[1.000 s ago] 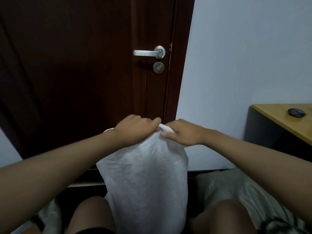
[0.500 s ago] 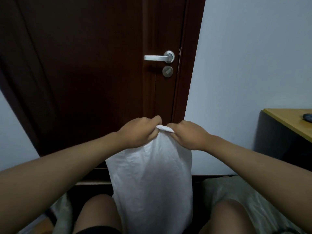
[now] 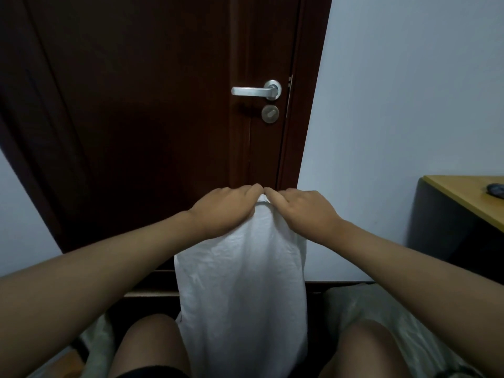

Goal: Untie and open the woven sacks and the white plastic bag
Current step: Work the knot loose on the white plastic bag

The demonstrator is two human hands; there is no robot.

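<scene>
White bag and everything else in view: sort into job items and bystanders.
Job:
white bag, its top gripped by left hand and right hand
pale sack, lower right

Bystanders:
door handle
desk
dark object on it

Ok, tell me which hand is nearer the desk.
Right. The right hand grips the white bag's top on the desk's side; the left hand grips it farther away.
</scene>
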